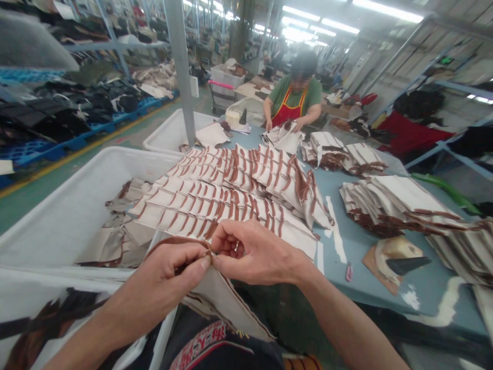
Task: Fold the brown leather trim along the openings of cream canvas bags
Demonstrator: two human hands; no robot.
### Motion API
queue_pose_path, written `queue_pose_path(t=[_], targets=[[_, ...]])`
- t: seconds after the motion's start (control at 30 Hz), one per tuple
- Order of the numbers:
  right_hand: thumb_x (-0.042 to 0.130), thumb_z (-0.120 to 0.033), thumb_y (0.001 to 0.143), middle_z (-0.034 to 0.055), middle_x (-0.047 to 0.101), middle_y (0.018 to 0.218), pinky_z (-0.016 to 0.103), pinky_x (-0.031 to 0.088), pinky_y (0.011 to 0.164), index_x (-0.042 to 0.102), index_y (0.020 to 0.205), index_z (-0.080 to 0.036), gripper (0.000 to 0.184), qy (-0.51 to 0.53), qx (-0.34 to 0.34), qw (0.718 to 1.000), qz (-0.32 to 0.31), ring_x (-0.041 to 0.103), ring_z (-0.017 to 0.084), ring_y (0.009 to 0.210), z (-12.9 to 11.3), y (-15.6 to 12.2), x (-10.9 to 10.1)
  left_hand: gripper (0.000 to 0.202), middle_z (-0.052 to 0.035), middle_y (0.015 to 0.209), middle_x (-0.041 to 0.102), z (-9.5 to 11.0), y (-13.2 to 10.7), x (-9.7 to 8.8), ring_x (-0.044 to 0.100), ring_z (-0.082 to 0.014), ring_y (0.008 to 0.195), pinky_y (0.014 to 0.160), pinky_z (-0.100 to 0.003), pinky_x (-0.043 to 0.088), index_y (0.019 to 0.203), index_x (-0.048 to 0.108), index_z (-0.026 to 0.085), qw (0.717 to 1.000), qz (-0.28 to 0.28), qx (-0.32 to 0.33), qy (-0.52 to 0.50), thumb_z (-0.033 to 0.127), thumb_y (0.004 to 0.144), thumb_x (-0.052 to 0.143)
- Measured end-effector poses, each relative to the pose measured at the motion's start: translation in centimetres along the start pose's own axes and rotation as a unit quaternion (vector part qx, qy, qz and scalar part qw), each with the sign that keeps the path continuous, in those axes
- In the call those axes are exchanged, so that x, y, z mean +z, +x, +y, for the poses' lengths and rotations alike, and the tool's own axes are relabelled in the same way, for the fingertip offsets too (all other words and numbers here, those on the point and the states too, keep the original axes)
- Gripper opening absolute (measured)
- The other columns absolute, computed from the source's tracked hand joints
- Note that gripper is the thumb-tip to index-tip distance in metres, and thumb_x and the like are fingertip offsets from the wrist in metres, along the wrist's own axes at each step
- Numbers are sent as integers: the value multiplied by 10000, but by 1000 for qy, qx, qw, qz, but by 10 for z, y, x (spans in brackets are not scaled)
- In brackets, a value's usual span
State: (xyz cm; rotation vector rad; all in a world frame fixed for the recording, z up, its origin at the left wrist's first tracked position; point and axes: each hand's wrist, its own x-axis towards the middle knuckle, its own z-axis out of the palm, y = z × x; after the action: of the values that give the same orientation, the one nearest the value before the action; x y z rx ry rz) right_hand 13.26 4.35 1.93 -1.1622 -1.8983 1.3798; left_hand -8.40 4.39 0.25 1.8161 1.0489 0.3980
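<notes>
Both of my hands pinch the brown edge of a cream fabric piece [223, 295], which hangs down over my lap. The closed fingers of my left hand [173, 272] grip the brown strip, thumb on top. Right beside it, my right hand [250, 252] has thumb and fingertips pressed together at the same spot on the edge. Whether something small is also between those fingertips is hidden. Just beyond my hands, overlapping rows of similar cream pieces with brown edges [227, 185] cover the table.
White bins [77, 210] with cream pieces stand on the left. On the blue-grey table [342, 288] lie stacked pieces [396, 200], a tape dispenser-like object [400, 259] and a small pink tool [348, 272]. A co-worker [295, 97] handles pieces across the table. A metal post [183, 72] rises at left.
</notes>
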Motion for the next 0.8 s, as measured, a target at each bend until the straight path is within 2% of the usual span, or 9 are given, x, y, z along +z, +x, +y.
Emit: queue_pose_path(t=[0.1,0.2,0.3,0.43,0.63,0.8], targets=[[671,-123,815,-85,582,667,200,404,539,605,873,-192,113,15,31,999,-34,527,86,595,2,3,-3,398,31,662,473,-1,2,3,466,-139,607,556,-249,357,633,473,232,1000,5,2,10,465,952,426],[698,-166,820,-80,604,681,190,394,523,613,878,-186,104,84,59,990,-93,528,81,595,11,8,-6,380,46,624,420,3,2,4,404,-130,568,523,-255,325,600,443,244,1000,8,-16,6,475,901,446],[709,-185,819,-64,639,711,181,387,528,626,865,-176,96,153,68,978,-128,536,73,607,19,12,-7,365,53,620,410,6,2,4,385,-132,570,517,-254,316,615,485,239,1000,5,-25,-18,491,877,459],[744,-235,831,-56,649,715,182,394,538,622,860,-174,139,197,65,969,-132,553,73,616,22,14,-5,344,48,654,470,4,0,6,443,-145,622,560,-251,364,663,531,230,999,24,-9,-48,475,901,493],[699,-164,814,-70,591,690,171,377,510,634,845,-175,73,101,49,989,-95,506,77,614,18,11,-3,289,39,671,492,3,-1,13,458,-158,643,576,-257,385,662,511,239,997,58,-8,-50,440,869,501],[721,-180,809,-75,584,692,160,375,515,633,852,-171,99,122,34,985,-114,493,71,617,23,10,-3,258,37,665,506,4,-1,15,465,-156,638,567,-247,387,643,544,233,997,49,-22,-46,408,832,531]])
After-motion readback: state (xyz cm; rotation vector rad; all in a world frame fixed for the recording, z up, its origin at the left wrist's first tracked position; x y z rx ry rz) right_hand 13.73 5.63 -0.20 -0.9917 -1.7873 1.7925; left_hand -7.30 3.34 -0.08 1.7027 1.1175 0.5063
